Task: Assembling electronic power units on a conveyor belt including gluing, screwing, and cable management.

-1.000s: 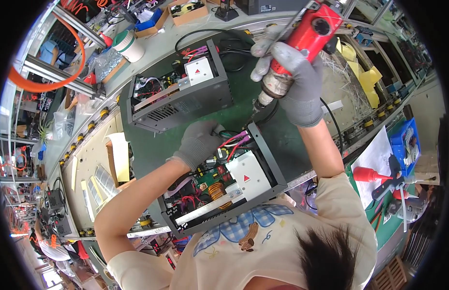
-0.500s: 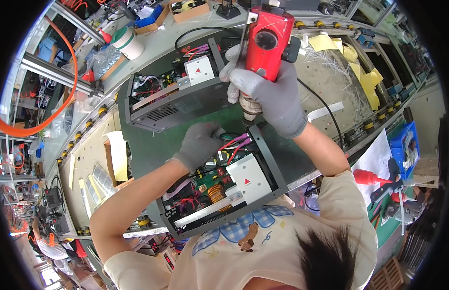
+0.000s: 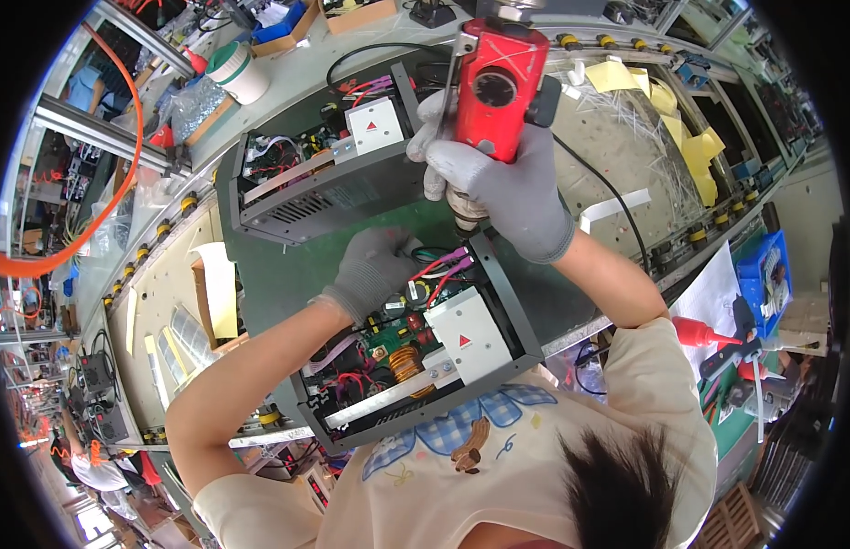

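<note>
Head view shows the right hand [image 3: 498, 188], in a grey knit glove, wrapped tightly round a red electric screwdriver [image 3: 496, 87] held upright, its tip down at the far corner of the near open chassis [image 3: 425, 352], where purple and red wires [image 3: 438, 274] emerge. The left hand [image 3: 374, 270], also gloved, is curled closed on the far edge of that chassis just beside the wires, steadying it. Inside the chassis sit a green circuit board [image 3: 388, 334], a copper coil [image 3: 405, 361] and a white box with a red triangle mark [image 3: 466, 334]. A second open chassis [image 3: 315, 178] lies farther off on the green bench [image 3: 278, 270], well apart from the left hand. A black cable [image 3: 617, 197] runs past the right wrist.
</note>
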`<state>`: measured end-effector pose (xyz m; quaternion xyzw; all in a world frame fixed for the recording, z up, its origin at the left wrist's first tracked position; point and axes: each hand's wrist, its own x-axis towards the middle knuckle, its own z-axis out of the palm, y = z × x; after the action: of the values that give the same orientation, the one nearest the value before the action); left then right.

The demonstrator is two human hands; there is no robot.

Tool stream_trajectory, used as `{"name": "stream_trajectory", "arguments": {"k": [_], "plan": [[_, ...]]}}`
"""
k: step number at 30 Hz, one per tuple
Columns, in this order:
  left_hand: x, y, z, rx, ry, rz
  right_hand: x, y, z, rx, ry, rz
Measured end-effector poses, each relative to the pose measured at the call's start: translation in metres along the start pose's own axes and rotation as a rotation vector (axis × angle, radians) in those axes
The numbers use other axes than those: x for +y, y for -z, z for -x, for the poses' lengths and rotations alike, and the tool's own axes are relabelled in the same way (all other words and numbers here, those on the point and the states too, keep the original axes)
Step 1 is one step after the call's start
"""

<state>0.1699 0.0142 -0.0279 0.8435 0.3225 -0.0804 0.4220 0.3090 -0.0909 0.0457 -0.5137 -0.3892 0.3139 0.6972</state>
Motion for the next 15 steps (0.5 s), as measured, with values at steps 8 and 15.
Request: {"name": "stream_trajectory", "arguments": {"k": [8, 15], "plan": [[-0.020, -0.007, -0.010, 0.015, -0.079, 0.031, 0.000, -0.005, 0.008, 0.009, 0.097, 0.043], [-0.007, 0.000, -0.003, -0.012, 0.018, 0.004, 0.012, -0.007, 0.009, -0.087, 0.230, 0.040]]}}
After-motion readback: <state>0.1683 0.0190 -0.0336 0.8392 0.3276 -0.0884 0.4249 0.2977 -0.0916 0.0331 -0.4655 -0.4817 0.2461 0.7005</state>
